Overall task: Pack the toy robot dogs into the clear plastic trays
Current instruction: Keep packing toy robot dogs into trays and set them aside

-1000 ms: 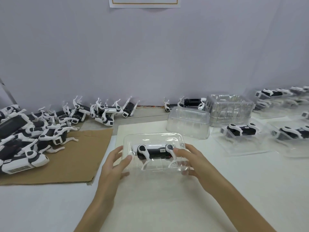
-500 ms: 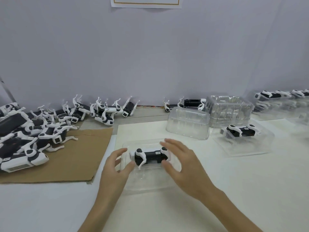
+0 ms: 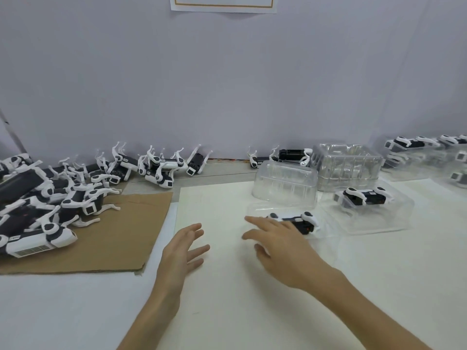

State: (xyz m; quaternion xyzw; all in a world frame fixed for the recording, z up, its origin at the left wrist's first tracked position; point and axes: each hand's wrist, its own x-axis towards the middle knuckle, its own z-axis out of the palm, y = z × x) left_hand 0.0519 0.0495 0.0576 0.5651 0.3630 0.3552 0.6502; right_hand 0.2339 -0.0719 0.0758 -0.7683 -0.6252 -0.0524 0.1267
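A black and white toy robot dog lies in a clear plastic tray right of centre on the white table. My right hand hovers with straight, spread fingers over the tray's left end and hides part of the dog. My left hand is open above the bare table, apart from the tray, holding nothing. A second packed tray with a dog stands to the right.
Several loose robot dogs are heaped at the left on brown cardboard, with more along the wall. An upturned clear tray and a stack of empty trays stand behind. More packed trays sit far right.
The packed tray has slid to the right, next to the other packed tray. My left hand has let go of it and stays at the left with fingers spread. My right hand has opened over it.
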